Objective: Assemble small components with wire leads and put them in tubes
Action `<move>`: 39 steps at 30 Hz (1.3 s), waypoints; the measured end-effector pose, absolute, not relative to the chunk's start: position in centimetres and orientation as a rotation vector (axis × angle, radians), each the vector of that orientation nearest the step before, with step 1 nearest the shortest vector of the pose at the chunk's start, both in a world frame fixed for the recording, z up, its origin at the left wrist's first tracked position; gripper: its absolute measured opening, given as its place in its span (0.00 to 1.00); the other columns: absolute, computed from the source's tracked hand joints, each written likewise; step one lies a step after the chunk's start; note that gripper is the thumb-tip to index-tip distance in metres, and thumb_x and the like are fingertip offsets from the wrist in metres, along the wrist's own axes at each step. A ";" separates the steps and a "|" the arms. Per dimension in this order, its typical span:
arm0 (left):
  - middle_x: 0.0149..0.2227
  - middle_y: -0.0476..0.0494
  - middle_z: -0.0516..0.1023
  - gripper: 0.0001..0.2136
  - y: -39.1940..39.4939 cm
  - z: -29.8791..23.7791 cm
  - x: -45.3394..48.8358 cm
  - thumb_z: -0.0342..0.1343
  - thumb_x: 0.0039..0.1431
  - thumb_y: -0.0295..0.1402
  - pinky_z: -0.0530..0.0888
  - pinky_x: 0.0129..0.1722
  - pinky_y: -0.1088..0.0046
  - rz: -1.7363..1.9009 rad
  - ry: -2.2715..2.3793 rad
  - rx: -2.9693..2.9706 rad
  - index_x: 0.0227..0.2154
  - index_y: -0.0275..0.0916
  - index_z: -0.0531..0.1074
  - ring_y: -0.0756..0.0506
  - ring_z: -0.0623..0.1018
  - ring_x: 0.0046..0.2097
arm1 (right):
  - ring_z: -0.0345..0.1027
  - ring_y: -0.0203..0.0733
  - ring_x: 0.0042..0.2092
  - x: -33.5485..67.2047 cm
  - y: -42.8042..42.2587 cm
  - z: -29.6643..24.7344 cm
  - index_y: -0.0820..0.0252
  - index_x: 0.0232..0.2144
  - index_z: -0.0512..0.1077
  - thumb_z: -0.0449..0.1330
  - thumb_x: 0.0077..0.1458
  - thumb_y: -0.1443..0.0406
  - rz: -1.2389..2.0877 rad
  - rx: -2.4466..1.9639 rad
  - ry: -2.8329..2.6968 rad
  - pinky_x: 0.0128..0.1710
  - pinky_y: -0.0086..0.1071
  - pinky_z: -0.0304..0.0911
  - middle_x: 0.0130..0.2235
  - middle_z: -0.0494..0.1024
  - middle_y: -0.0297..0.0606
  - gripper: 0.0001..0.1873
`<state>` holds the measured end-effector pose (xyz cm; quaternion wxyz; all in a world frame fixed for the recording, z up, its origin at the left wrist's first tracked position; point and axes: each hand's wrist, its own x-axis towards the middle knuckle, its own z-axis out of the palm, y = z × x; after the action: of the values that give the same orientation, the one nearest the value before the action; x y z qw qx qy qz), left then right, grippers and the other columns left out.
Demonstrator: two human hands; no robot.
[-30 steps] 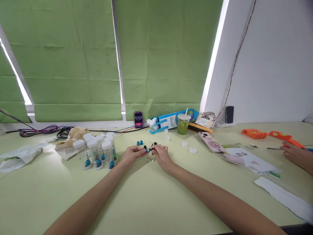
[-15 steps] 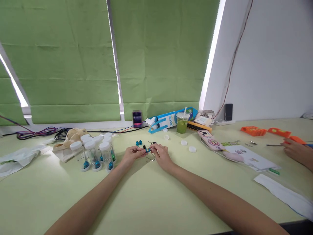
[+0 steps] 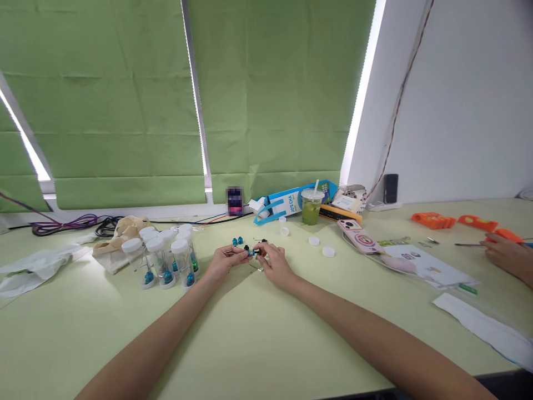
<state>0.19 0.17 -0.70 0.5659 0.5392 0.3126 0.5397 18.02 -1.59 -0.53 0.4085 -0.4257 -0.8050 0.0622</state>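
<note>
My left hand (image 3: pixel 225 261) and my right hand (image 3: pixel 273 263) meet over the middle of the pale green table (image 3: pixel 250 339), fingers pinched together. Between the fingertips sits a small blue and black part (image 3: pixel 250 251), held from both sides. Two loose small blue pieces (image 3: pixel 237 241) lie on the table just beyond the hands. A thin metal pin (image 3: pixel 257 269) lies under the right hand's fingers. To the left of my left hand stands a cluster of clear vials with white caps (image 3: pixel 164 260), each with a blue or green piece at the bottom.
Loose white caps (image 3: pixel 328 251) lie right of the hands, near a pink phone (image 3: pixel 358 238) and papers (image 3: pixel 428 269). A green drink cup (image 3: pixel 310 206) and blue carton (image 3: pixel 287 204) stand at the back. Cables (image 3: pixel 66 225), cloth and plastic lie left. Another person's hand (image 3: pixel 506 256) rests far right by orange tools (image 3: pixel 433 220).
My two hands stay pinched on the small part and have shifted only slightly. The view has drifted a little. The other person's hand at the right has barely moved.
</note>
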 end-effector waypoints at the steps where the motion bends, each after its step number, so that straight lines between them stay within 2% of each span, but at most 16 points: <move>1: 0.27 0.43 0.80 0.09 0.2 -0.7 0.2 0.65 0.39 0.33 0.71 0.44 0.63 1.268 0.734 1.269 0.24 0.33 0.74 0.42 0.79 0.35 | 0.62 0.40 0.39 18.0 -1.6 -0.5 0.55 0.41 0.63 0.49 0.52 0.72 0.158 -1.073 -2.032 0.40 0.35 0.49 0.35 0.71 0.35 0.14; 6: 0.28 0.42 0.80 0.09 0.3 -0.7 0.2 0.64 0.41 0.32 0.71 0.44 0.63 1.268 0.728 1.279 0.25 0.32 0.74 0.43 0.79 0.35 | 0.62 0.41 0.40 17.9 -1.7 -0.4 0.55 0.42 0.63 0.50 0.52 0.72 0.152 -1.068 -2.047 0.40 0.35 0.48 0.37 0.71 0.35 0.15; 12: 0.29 0.40 0.80 0.09 0.2 -0.7 0.2 0.64 0.41 0.32 0.71 0.45 0.63 1.274 0.730 1.288 0.25 0.32 0.74 0.43 0.78 0.35 | 0.59 0.44 0.45 18.0 -1.7 -0.3 0.56 0.42 0.64 0.50 0.50 0.73 0.111 -1.048 -2.036 0.41 0.36 0.48 0.44 0.67 0.39 0.16; 32: 0.28 0.42 0.80 0.09 0.3 -0.9 0.1 0.64 0.41 0.32 0.71 0.44 0.63 1.282 0.738 1.296 0.25 0.33 0.74 0.43 0.79 0.35 | 0.60 0.43 0.45 18.0 -1.8 -0.1 0.57 0.40 0.65 0.50 0.48 0.75 0.112 -1.020 -2.036 0.42 0.35 0.49 0.41 0.70 0.38 0.17; 39: 0.29 0.41 0.80 0.09 0.3 -1.0 0.2 0.65 0.39 0.32 0.71 0.45 0.62 1.282 0.737 1.287 0.25 0.33 0.75 0.42 0.79 0.35 | 0.61 0.42 0.44 18.0 -1.8 -0.1 0.56 0.40 0.65 0.49 0.50 0.74 0.119 -1.030 -2.036 0.41 0.35 0.49 0.41 0.70 0.37 0.15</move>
<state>0.16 0.32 -0.96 0.5570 0.5452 0.3123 0.5431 18.00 -1.81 -0.07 0.4154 -0.4099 -0.8106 0.0475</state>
